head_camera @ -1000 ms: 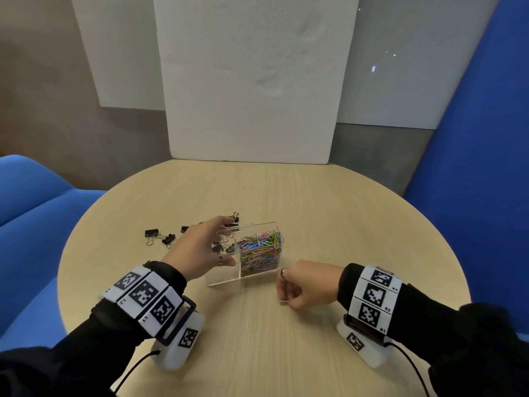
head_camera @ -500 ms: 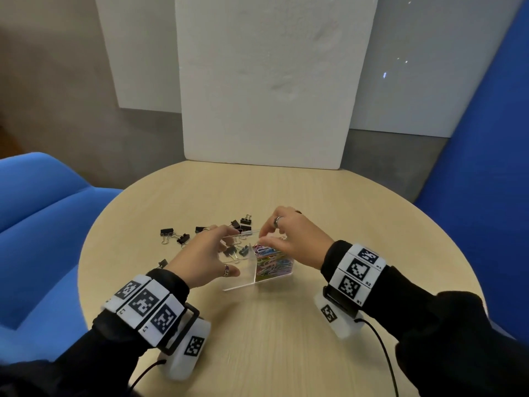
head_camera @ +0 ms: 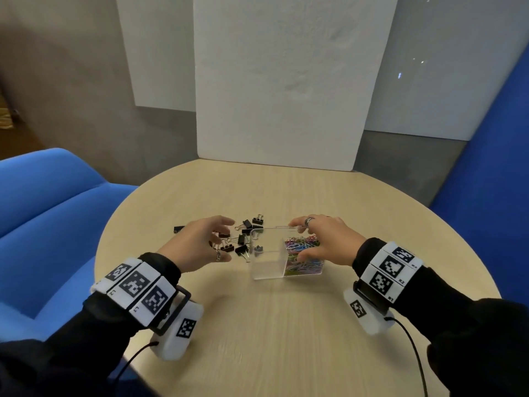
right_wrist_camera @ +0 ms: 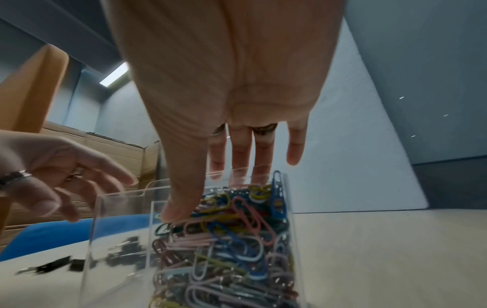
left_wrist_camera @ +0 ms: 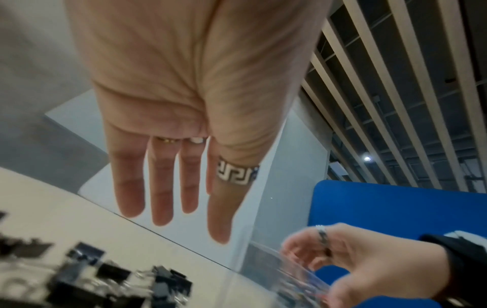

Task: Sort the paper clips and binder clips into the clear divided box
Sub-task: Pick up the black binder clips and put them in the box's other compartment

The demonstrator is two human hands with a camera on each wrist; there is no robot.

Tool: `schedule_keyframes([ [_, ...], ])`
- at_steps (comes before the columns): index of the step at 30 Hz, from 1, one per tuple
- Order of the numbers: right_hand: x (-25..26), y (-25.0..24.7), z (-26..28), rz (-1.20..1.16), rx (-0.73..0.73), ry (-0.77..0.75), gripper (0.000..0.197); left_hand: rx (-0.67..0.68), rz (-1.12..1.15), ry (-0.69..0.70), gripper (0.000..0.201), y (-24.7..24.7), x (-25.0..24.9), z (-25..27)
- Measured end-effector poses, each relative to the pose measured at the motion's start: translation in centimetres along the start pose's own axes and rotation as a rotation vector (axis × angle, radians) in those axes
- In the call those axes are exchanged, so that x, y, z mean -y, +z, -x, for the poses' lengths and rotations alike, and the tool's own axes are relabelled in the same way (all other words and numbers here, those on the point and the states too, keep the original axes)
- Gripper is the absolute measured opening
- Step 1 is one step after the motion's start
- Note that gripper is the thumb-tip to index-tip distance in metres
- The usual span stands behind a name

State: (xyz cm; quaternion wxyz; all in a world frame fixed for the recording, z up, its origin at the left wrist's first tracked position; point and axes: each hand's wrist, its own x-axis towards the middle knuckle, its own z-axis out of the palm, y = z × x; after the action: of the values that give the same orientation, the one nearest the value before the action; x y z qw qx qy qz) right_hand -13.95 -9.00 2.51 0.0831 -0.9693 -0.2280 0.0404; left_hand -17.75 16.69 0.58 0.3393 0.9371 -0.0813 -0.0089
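The clear divided box point(head_camera: 267, 270) stands mid-table. Its right compartment is packed with coloured paper clips point(head_camera: 306, 266), while the left compartment looks nearly bare. My right hand point(head_camera: 299, 241) spans the right compartment from above. In the right wrist view the thumb rests on the paper clips point(right_wrist_camera: 224, 239) by the near wall and the fingers reach the far wall. Black binder clips point(head_camera: 246, 224) lie scattered on the table just left of the box. My left hand point(head_camera: 217, 239) hovers over them with spread, relaxed fingers, holding nothing.
The round wooden table point(head_camera: 286, 325) has bare surface in front of the box. A white foam board point(head_camera: 280, 96) leans at the table's far edge. A blue seat point(head_camera: 51, 210) is on the left and a blue panel point(head_camera: 486, 167) on the right.
My right hand came up from the table front and took hold of the box top. My left hand drew back from the box's left compartment to above the binder clips.
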Motion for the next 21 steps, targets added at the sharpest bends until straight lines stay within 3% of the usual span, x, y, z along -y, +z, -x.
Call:
schedule_keyframes([
  [9, -3.5, -1.0, 0.5, 0.022, -0.010, 0.205, 0.066, -0.011, -0.170, -0.123, 0.050, -2.8, 2.8, -0.2],
  [14, -3.0, -1.4, -0.4, 0.209, 0.011, 0.304, 0.067, 0.065, -0.346, -0.179, 0.047, -3.5, 4.1, -0.1],
  [16, -1.6, -1.2, -0.6, 0.290, -0.081, 0.246, 0.061, 0.097, -0.370, -0.199, 0.054, -3.6, 4.6, 0.1],
  [19, 2.2, -0.4, -1.1, 0.221, -0.270, -0.003, 0.044, 0.159, -0.373, -0.235, 0.062, -3.3, 5.1, 0.1],
  [21, 4.9, 0.4, -2.0, 0.138, -0.269, -0.107, 0.036, 0.200, -0.364, -0.255, 0.063, -2.9, 5.3, -0.1],
])
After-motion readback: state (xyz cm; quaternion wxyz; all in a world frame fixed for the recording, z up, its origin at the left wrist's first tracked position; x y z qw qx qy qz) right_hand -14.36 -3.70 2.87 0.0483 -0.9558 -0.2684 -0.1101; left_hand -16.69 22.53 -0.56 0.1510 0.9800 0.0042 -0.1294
